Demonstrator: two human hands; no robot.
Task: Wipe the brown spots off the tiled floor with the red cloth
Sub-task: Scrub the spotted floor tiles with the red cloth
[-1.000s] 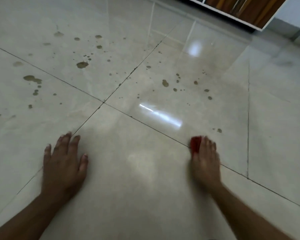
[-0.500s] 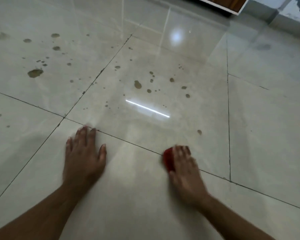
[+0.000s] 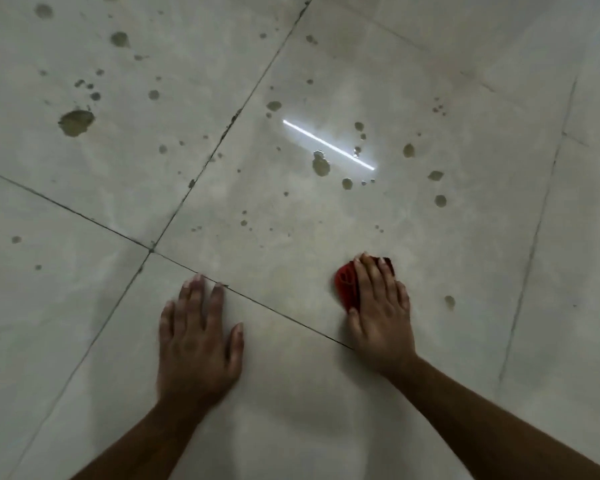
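Pressing down on the red cloth (image 3: 346,284), the right hand (image 3: 380,311) is laid flat with its fingers straight and close together, so that only a bunched left edge and a small strip beyond the fingertips of the cloth can be seen. The cloth is pinned against the tiled floor (image 3: 465,237), just beyond a dark grout line (image 3: 284,315) that runs under the heel of this hand.

The left hand (image 3: 198,336) is spread open, palm down on the floor, well to the left of the right hand, and nothing is held in it. Its fingertips are placed at the same grout line, with the middle fingers just reaching it.

Brown spots are scattered ahead of both hands. A single small spot (image 3: 449,301) is seen just to the right of the right hand, on the same tile as the cloth. Farther ahead of the right hand, a cluster of spots (image 3: 321,164) is gathered around a bright white streak of reflected light (image 3: 328,144). Ahead and to the left of the left hand, past the crossing of the grout lines, a large blotch (image 3: 76,122) is surrounded by many smaller specks. Two faint spots are left on the tile directly to the left of the left hand. Both forearms are seen bare.
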